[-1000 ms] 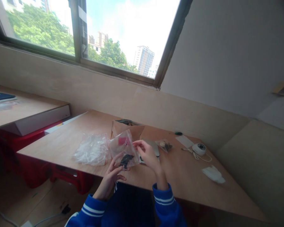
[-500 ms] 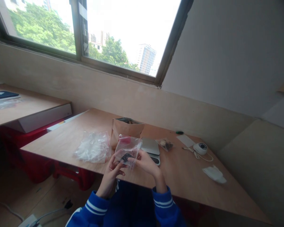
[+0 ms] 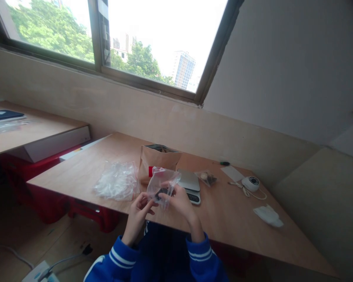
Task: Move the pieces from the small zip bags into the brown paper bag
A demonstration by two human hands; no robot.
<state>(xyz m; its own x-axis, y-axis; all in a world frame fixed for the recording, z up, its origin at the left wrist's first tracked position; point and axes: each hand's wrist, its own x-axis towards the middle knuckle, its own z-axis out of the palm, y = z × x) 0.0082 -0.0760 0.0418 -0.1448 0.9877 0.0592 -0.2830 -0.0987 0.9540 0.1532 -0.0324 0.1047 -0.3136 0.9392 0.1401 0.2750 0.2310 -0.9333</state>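
Observation:
Between my hands, above the table's near edge, is a clear zip bag (image 3: 166,177) with some dark pieces (image 3: 161,192) low inside it; their kind is too small to make out. My right hand (image 3: 179,200) is closed on the bag's right side, thumb over the dark contents. At the bag's lower left corner, my left hand (image 3: 140,207) pinches the plastic, its other fingers curled. Just behind the bag stands an open brown paper pouch (image 3: 148,158). A flat kitchen scale (image 3: 189,181) lies to the right of the bag, close to my right hand.
A pile of clear bags (image 3: 117,182) lies left on the table (image 3: 76,176). To the right are a filled small bag (image 3: 207,178), a green-handled screwdriver (image 3: 224,163), a white dome camera (image 3: 250,183) with cable, and a white crumpled packet (image 3: 268,215).
The zip bag and my right hand have shifted slightly; the bag now tilts more to the right, uncovering a red patch on the pouch. Both hands keep hold of the bag.

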